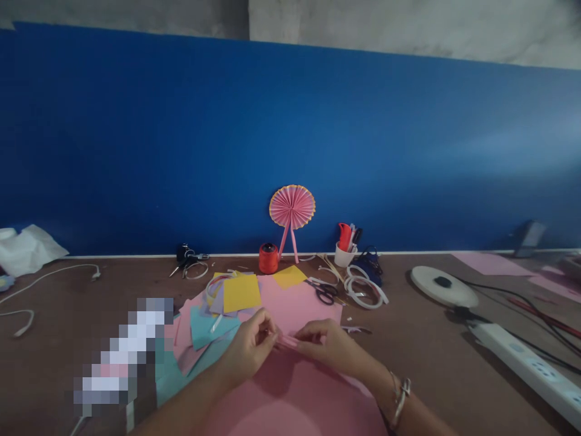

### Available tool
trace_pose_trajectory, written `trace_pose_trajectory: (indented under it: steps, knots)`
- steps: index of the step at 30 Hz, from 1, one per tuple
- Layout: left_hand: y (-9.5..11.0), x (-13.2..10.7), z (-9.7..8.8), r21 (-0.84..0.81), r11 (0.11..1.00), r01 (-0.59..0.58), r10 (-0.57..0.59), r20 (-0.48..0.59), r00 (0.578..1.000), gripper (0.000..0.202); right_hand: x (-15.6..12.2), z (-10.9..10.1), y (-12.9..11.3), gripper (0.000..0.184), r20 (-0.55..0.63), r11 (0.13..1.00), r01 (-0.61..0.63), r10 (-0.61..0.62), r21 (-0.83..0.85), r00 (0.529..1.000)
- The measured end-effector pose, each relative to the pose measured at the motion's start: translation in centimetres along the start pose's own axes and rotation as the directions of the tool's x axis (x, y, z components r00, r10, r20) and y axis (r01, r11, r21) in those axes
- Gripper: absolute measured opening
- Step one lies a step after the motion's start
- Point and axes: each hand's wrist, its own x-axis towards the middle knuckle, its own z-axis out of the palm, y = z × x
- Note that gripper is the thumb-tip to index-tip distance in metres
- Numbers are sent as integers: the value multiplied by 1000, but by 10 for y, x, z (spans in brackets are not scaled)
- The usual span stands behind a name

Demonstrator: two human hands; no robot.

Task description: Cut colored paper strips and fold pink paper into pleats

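Note:
Between my two hands is a small folded strip of pink paper (287, 341), partly hidden by the fingers. My left hand (253, 344) pinches its left end, thumb against fingertips. The other end is pinched by my right hand (327, 347), which has a bracelet at the wrist. Both hands are just above large pink paper sheets (295, 393). Beyond them, a round pleated pink paper fan (292, 208) with a yellow edge and two pink legs leans upright against the blue wall. Yellow paper squares (242, 293) and teal paper (209, 327) lie to the left.
Black-handled scissors (325, 293), a red thread spool (268, 259), coiled white strips (363, 289) and a white cup (345, 255) of pens stand or lie near the wall. To the right are a white power strip (526, 357) and a round white disc (442, 287) with cables.

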Motion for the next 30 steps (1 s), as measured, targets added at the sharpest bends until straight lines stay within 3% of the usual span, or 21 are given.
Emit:
trace_pose_trajectory:
  steps: [9, 13, 16, 20, 26, 30]
  knots:
    - [3, -2, 3, -153, 985, 75, -56, 129, 990, 26, 2, 5, 11, 16, 10, 1000, -18, 18, -17, 1000]
    - [5, -1, 7, 73, 989, 132, -135, 47, 990, 36, -1, 8, 8, 18, 17, 1000, -22, 23, -15, 1000]
    - [4, 0, 12, 217, 964, 155, -159, -3, 987, 19, -2, 12, 4, 17, 11, 999, -15, 15, -30, 1000]
    - [-1, 0, 15, 140, 967, 214, -216, -2, 976, 11, -2, 16, 2, 19, -12, 998, 3, -4, -59, 1000]
    - [2, 1, 9, 205, 975, 82, -91, 37, 995, 14, -3, 15, 3, 36, 17, 999, -20, 21, -50, 1000]
    - [9, 4, 2, 242, 953, 180, -184, -6, 983, 15, 0, 6, 12, 29, 48, 995, -41, 45, -85, 998]
